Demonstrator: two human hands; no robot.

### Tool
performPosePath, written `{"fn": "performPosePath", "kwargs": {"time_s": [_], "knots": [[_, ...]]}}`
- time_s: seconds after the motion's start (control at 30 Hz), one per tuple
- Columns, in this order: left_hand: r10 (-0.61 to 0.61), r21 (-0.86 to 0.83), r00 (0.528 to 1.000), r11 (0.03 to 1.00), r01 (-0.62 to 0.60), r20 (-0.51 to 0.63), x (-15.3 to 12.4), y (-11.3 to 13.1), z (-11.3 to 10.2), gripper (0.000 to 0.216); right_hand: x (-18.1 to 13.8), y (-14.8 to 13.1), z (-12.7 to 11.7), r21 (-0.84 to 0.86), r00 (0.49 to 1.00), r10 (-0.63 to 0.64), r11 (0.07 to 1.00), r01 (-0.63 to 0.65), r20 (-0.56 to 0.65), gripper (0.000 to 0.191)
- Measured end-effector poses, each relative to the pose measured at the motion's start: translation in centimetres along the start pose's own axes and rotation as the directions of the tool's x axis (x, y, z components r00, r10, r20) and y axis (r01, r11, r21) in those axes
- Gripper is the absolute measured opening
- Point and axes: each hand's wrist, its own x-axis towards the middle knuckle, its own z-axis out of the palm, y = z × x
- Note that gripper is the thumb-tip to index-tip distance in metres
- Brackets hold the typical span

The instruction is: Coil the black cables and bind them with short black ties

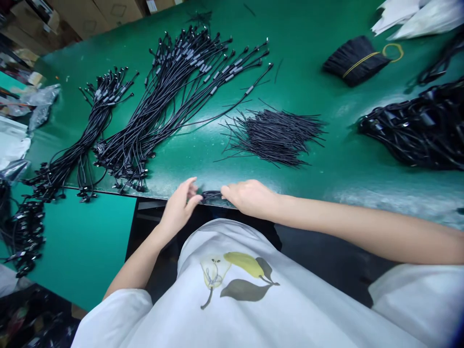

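At the near edge of the green table [308, 87], my left hand [180, 205] and my right hand [248, 195] both pinch a small coiled black cable [211, 195] held between them. The left thumb and fingers close on its left end. My right hand curls over its right end. A loose heap of thin black twist ties [275, 135] lies just beyond the hands.
Two long bundles of black cables [170, 92] fan across the left of the table, one draping over the edge [54, 169]. A pile of coiled cables [416, 130] sits right. A black tie bundle with a yellow rubber band [357, 60] lies far right, white bags [416, 17] behind.
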Motion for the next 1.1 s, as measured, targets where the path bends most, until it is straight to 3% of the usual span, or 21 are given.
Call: {"fn": "performPosePath", "kwargs": {"time_s": [0.07, 0.13, 0.23, 0.33, 0.4, 0.5, 0.57, 0.6, 0.67, 0.73, 0.77, 0.87, 0.9, 0.97, 1.03, 1.1], "knots": [[-0.125, -0.095, 0.992, 0.987, 0.127, 0.025, -0.4, -0.3, -0.6, 0.023, 0.0, 0.0, 0.3, -0.058, 0.997, 0.038, 0.997, -0.042, -0.066, 0.019], [-0.189, -0.273, 0.975, 0.938, 0.214, 0.116, -0.6, -0.3, -0.5, 0.027, 0.2, -0.2, 0.5, -0.102, 0.993, 0.051, 0.993, -0.063, -0.109, 0.021], [-0.195, -0.431, 0.977, 0.877, 0.214, 0.089, -0.6, -0.1, 0.3, 0.025, 0.5, -0.6, 0.9, -0.119, 0.988, 0.061, 0.990, -0.078, -0.139, 0.023], [-0.095, -0.294, 0.995, 0.952, 0.085, -0.021, -0.6, 0.1, 0.6, 0.020, 0.5, -0.7, 1.0, -0.010, 0.988, 0.082, 0.996, -0.084, -0.130, 0.025], [0.091, -0.058, 0.991, 0.994, -0.097, -0.100, -0.6, -0.1, 0.4, 0.023, 0.5, -0.7, 0.7, 0.104, 0.992, 0.112, 0.989, -0.106, -0.053, 0.029], [0.403, 0.298, 0.905, 0.888, -0.350, -0.137, -0.4, -0.7, -0.3, 0.022, 0.5, -0.6, 0.1, 0.237, 0.988, 0.117, 0.962, -0.138, 0.102, 0.029], [0.500, 0.385, 0.862, 0.815, -0.433, -0.088, 0.0, -0.8, -1.1, 0.022, 0.5, -0.5, -0.1, 0.262, 0.984, 0.101, 0.955, -0.137, 0.145, 0.030], [0.505, 0.374, 0.862, 0.807, -0.457, -0.036, 0.1, -0.7, -1.6, 0.022, 0.4, -0.5, 0.0, 0.248, 0.984, 0.100, 0.959, -0.134, 0.146, 0.031], [0.441, 0.256, 0.878, 0.841, -0.477, 0.186, 0.4, 0.0, -2.8, 0.018, 0.2, -0.6, 0.5, 0.192, 0.988, 0.089, 0.975, -0.112, 0.124, 0.030], [0.316, 0.122, 0.847, 0.908, -0.401, 0.428, 0.7, 1.0, -3.7, 0.016, 0.1, -0.7, 1.2, 0.147, 0.997, 0.031, 0.988, -0.043, 0.077, 0.025], [0.254, 0.092, 0.831, 0.936, -0.341, 0.494, 0.9, 1.6, -4.0, 0.020, 0.0, -0.9, 1.4, 0.132, 0.999, -0.010, 0.991, 0.004, 0.048, 0.022], [0.112, 0.108, 0.814, 0.972, -0.209, 0.569, 1.5, 2.9, -3.5, 0.039, -0.1, -1.5, 1.8, 0.075, 0.987, -0.154, 0.985, 0.156, -0.036, 0.015], [0.066, 0.118, 0.786, 0.977, -0.175, 0.615, 1.8, 3.1, -3.1, 0.041, -0.1, -1.7, 1.7, 0.038, 0.979, -0.195, 0.980, 0.198, -0.068, 0.014], [-0.007, 0.079, 0.668, 0.994, -0.077, 0.744, 2.2, 3.1, -2.0, 0.036, -0.2, -1.9, 1.5, -0.068, 0.949, -0.273, 0.962, 0.265, -0.156, 0.017], [-0.014, -0.058, 0.570, 0.992, 0.108, 0.822, 2.3, 2.5, -1.2, 0.036, -0.3, -1.8, 1.3, -0.197, 0.897, -0.348, 0.933, 0.302, -0.272, 0.022], [0.049, -0.245, 0.505, 0.912, 0.330, 0.862, 2.2, 1.6, -0.6, 0.044, -0.5, -1.5, 1.1, -0.308, 0.828, -0.428, 0.893, 0.327, -0.362, 0.026]]}}
